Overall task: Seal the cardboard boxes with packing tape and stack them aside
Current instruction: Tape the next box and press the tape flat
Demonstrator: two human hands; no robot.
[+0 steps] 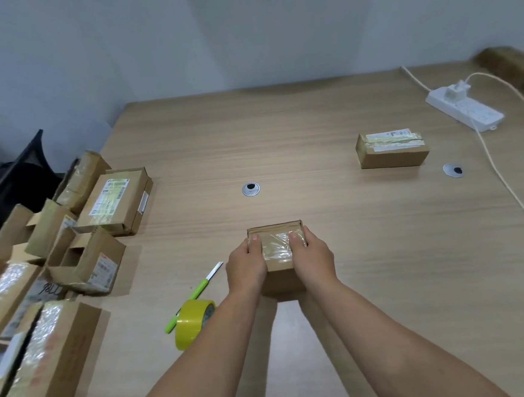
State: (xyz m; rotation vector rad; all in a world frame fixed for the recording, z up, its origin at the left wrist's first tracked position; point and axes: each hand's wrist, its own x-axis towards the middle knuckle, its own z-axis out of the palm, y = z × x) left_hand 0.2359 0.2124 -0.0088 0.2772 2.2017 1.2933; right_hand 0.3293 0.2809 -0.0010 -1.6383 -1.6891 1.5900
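Note:
A small cardboard box (pixel 277 253) with shiny tape across its top stands on the table in front of me. My left hand (pixel 245 267) grips its left side, thumb lying on the top. My right hand (pixel 314 260) grips the right side the same way, thumb on the tape. A roll of yellow packing tape (pixel 193 324) stands on edge to the left of my left forearm. A green-handled utility knife (pixel 196 296) lies behind the roll with its blade out. A taped box (pixel 391 149) with a label sits far right.
Several cardboard boxes (pixel 54 246), some open and some taped, crowd the table's left edge. A white power strip (pixel 464 112) and its cable (pixel 500 176) run along the right side. Two round cable grommets (pixel 251 189) sit in the wooden tabletop (pixel 280 134).

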